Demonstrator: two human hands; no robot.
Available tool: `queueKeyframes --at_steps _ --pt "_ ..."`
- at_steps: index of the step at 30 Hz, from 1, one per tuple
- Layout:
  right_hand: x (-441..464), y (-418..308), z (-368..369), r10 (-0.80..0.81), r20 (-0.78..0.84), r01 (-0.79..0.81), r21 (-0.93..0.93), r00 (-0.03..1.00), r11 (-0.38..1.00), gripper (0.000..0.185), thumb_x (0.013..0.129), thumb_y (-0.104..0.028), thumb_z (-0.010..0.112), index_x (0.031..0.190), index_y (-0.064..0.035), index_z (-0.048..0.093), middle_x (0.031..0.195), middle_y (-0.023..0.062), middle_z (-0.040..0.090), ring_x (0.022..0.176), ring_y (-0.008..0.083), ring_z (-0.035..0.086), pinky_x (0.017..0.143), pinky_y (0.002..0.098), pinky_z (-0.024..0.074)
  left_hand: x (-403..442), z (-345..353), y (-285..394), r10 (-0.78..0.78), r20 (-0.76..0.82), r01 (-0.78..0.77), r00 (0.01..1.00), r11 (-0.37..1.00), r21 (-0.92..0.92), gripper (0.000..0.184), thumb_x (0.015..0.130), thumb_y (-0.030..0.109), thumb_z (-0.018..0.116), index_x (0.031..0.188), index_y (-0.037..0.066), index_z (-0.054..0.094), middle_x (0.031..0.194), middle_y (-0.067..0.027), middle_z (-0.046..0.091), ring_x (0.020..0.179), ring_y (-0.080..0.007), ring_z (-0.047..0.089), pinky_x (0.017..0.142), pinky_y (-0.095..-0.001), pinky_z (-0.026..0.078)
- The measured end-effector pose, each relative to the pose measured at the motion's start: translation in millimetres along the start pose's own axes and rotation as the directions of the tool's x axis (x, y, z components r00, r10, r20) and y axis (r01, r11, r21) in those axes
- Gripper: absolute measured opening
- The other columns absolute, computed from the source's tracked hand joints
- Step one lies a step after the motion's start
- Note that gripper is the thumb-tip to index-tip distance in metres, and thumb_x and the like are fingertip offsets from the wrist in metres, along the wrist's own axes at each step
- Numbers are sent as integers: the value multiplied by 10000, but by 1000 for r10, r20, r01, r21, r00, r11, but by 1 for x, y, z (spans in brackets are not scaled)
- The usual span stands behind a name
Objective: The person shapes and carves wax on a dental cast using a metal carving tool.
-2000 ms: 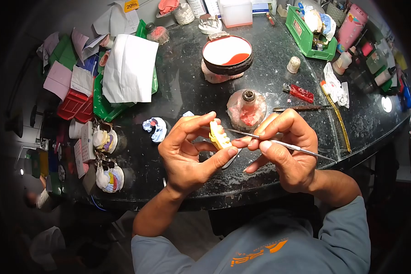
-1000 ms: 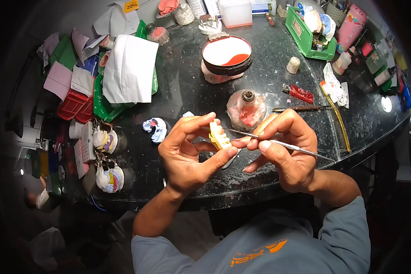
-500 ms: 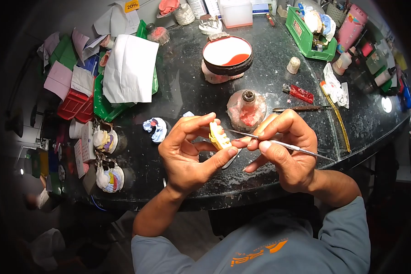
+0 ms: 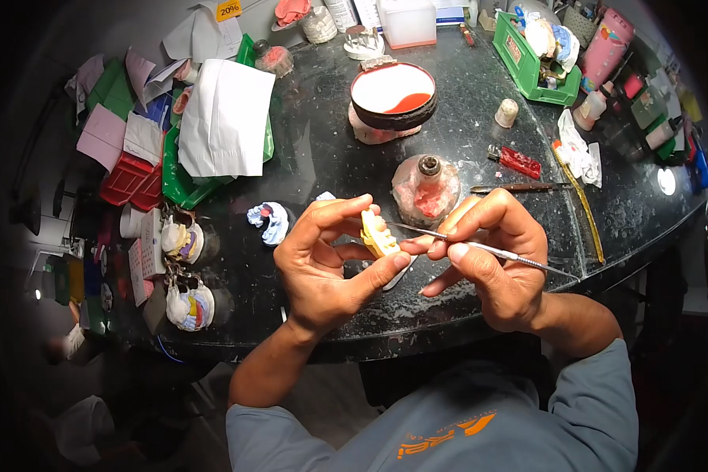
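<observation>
My left hand (image 4: pixel 322 271) is closed on a small yellow dental model (image 4: pixel 381 241), held between thumb and fingertips above the bench edge. In my right hand (image 4: pixel 502 267) is a thin double-ended metal dental carver (image 4: pixel 492 250), gripped like a pen. One tip of the carver points left at the tooth side of the model; whether it touches cannot be made out. The other end sticks out to the lower right. Just beyond my hands stands a pink-stained glass spirit lamp (image 4: pixel 407 189) with a metal neck. A blue-white dental cast (image 4: pixel 269 225) lies left of my left hand.
Behind the lamp sits a round dish (image 4: pixel 392 119) with a red patch inside. Mounted casts (image 4: pixel 189 308) stand at the left edge. Paper covers a green bin (image 4: pixel 182 189). To the right lie a red lighter (image 4: pixel 519 161), a dark-handled knife (image 4: pixel 519 188) and a yellow toothbrush (image 4: pixel 586 206).
</observation>
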State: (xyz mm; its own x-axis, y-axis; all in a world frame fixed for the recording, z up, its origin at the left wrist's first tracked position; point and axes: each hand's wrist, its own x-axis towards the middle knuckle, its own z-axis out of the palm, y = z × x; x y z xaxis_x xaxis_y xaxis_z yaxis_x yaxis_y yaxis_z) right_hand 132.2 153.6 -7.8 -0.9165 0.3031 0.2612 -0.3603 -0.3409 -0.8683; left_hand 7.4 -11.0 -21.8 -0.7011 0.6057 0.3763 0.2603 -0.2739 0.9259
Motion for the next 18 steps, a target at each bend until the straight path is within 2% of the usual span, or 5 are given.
queueKeyframes --at_steps 4,8,10,13,18 --pt "0 0 0 -9 4 9 -14 1000 1000 104 970 -18 546 1048 46 517 1008 134 614 1023 223 695 681 291 654 0 -4 3 15 75 -18 997 999 39 550 757 -125 772 1255 -47 552 1146 -131 561 1037 -221 664 853 -356 637" --pt "-1 1 -1 -14 -2 14 -11 1000 1000 99 973 -21 541 1040 46 515 1007 136 611 1014 221 696 685 291 654 -1 -3 2 -26 49 26 998 1000 -3 552 748 -109 793 1244 -42 563 1145 -135 585 1015 -216 679 839 -333 635" --pt "0 1 1 -48 -21 48 -5 999 999 99 968 -18 543 1037 47 515 1007 140 614 967 201 699 685 284 652 -1 -1 1 -18 20 19 1000 999 -35 559 731 -82 830 1230 -36 581 1124 -135 621 1000 -197 689 801 -298 641" --pt "-1 4 3 -121 -33 119 -46 992 992 91 952 0 553 1022 49 521 984 148 621 878 169 691 665 265 633 -2 -2 -1 -58 48 63 997 991 -120 572 742 -105 810 1250 -39 555 1203 -184 623 1054 -233 684 860 -332 628" --pt "-2 4 3 -230 -6 225 -179 973 958 100 889 58 597 973 50 544 895 168 643 756 144 655 656 257 547 -1 -3 -4 7 94 7 996 990 -143 585 763 -133 776 1278 -39 516 1245 -221 610 1108 -283 668 920 -368 608"
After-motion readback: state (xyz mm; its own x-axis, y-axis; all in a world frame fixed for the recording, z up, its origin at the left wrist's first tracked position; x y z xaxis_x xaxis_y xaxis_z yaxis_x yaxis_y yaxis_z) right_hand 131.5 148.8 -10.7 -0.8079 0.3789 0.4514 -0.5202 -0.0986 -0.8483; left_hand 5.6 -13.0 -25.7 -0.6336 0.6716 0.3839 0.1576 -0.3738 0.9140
